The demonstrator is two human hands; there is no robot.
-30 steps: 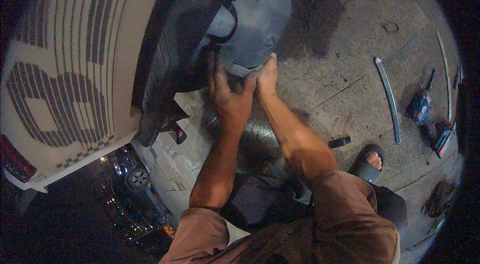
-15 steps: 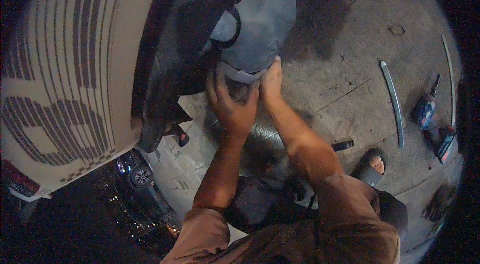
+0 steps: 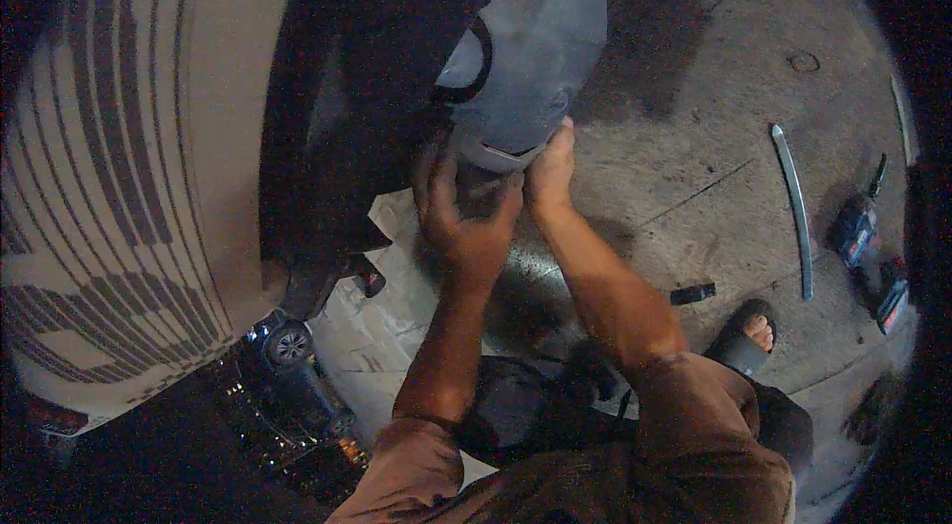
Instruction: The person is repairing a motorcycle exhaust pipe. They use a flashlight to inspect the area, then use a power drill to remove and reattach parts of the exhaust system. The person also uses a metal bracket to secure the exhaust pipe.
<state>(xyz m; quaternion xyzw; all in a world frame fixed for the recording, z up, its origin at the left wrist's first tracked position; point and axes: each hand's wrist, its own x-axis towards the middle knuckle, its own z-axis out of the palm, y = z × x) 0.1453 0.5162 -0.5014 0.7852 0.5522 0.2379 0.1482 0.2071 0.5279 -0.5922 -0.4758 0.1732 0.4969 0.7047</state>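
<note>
A large grey-blue curved panel (image 3: 545,28) extends away from me, beside the dark lower side of a vehicle. Its near end has a pale edge strip (image 3: 491,157). My right hand (image 3: 550,167) grips the right corner of this end, with the thumb along the edge. On the left, my left hand (image 3: 466,227) cups the same end, its fingers curled up at the dark side and its thumb near the strip. The left fingertips are partly lost in shadow. A dark loop (image 3: 481,58) curves over a paler part at the panel's left side.
The striped pale vehicle body (image 3: 149,127) fills the left. On the concrete floor at right lie a curved grey strip (image 3: 793,212), a blue and black power tool (image 3: 858,227) and a small black object (image 3: 692,294). My sandalled foot (image 3: 749,341) is nearby. A parked car (image 3: 297,365) stands at lower left.
The whole view has shifted slightly, so the panel and floor items sit farther right. Both hands stay at the panel's near end, with little visible change in their hold.
</note>
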